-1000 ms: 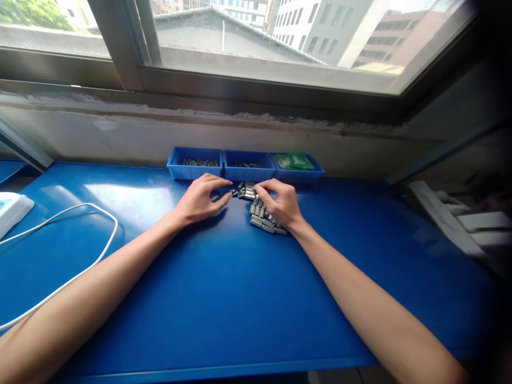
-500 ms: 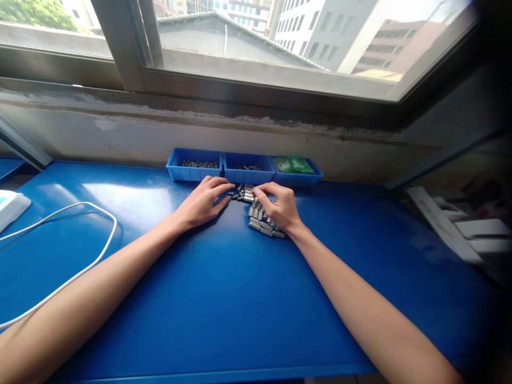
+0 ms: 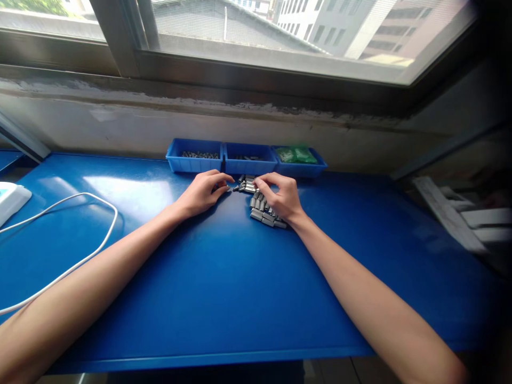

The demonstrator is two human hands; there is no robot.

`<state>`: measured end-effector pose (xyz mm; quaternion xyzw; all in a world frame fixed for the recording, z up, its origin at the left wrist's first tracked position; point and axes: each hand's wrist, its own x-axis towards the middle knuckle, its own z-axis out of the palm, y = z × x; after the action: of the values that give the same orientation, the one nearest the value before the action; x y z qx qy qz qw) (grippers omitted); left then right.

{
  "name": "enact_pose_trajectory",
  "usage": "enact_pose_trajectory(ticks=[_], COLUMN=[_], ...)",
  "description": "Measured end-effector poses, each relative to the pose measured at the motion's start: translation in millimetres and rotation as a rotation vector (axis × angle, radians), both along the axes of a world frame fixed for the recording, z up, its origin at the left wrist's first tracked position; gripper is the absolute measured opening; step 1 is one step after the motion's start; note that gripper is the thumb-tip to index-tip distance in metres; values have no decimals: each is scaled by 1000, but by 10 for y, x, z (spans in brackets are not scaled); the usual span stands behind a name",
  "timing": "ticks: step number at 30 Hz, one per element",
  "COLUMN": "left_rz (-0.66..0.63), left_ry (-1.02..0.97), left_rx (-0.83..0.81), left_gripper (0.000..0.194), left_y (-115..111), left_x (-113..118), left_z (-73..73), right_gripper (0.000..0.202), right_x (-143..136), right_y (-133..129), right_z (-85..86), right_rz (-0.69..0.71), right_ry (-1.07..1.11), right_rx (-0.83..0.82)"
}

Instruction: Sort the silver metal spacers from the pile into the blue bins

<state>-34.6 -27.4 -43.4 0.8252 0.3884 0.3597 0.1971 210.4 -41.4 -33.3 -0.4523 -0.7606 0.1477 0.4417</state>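
Apparently picking among small metal parts [image 3: 258, 204] on the surface [image 3: 208, 288], with fingers [image 3: 223, 177] narrowed on left hand [image 3: 202, 193] and right hand [image 3: 285, 196]; cannot tell if holding any; next, probably calls for precise pinch

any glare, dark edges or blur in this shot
Head view: pale glare on the blue table, left of the left hand; head view: the right edge falls into darkness, and the pale pieces near it look blurred; head view: fine detail is lost on the metal pieces by the right hand.
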Motion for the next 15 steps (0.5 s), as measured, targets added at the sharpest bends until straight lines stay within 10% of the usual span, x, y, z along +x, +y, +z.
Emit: enact_pose_trajectory(ticks=[6,15], left_rz=[-41,242], left_ry=[-367,-622], left_rx=[-336,-219], left_gripper=[33,40], left_y=[-11,75], left_x=[73,46], left_z=[51,201], right_gripper=[21,20], right_x=[3,2], right_y=[6,17], right_z=[-14,-28], right_rz=[-4,2], right_ry=[2,4], right_rx=[4,4])
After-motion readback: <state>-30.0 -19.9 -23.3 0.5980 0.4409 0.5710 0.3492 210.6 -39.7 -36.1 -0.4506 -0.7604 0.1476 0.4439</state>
